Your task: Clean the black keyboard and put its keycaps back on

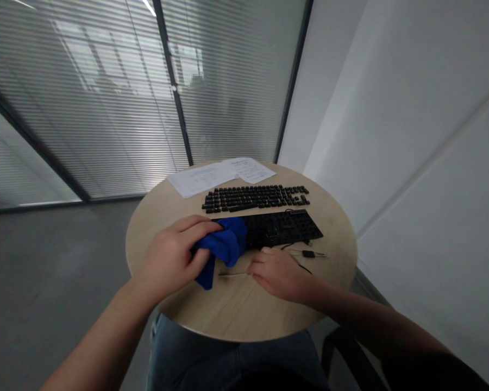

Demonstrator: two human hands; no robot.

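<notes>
My left hand [179, 250] is closed on a crumpled blue cloth [228, 239], which lies over the left end of a black keyboard base [273, 228]. Part of the cloth hangs down past the base's front edge onto the table. My right hand [279, 271] rests close to the front edge of that base, its fingers curled together. A thin stick [231, 274] with a darker left end runs up to these fingers; I cannot tell whether they grip it. Just right of this hand lies a keycap puller [308, 254] with a black middle and wire ends.
Removed black keycaps [255, 196] are laid out in rows behind the base. Printed paper sheets [204, 178] lie at the back of the round wooden table [236, 320]. A thin black cable [305, 268] passes by my right hand. A white wall [415, 136] rises at the right.
</notes>
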